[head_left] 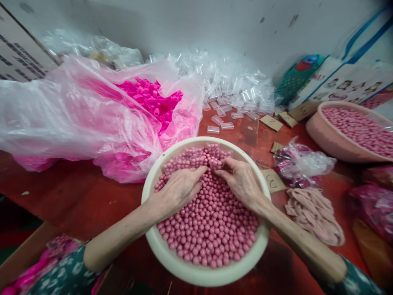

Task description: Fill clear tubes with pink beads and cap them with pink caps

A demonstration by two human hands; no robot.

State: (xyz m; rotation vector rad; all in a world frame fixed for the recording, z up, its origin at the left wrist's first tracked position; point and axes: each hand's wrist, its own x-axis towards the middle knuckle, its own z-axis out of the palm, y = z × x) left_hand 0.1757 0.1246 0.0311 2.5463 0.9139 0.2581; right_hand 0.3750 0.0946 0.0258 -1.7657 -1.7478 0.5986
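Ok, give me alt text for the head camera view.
Both hands, left hand and right hand, rest in a white bowl of pink beads, fingertips meeting over a clear box. Behind: a bag of bright pink caps.

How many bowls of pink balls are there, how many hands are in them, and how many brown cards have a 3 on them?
Bowls of pink balls: 2, the white bowl and the pink bowl
Hands in the white bowl: 2, left hand and right hand
Brown cards with a clear 3: 2, near card and far card
Total: 6
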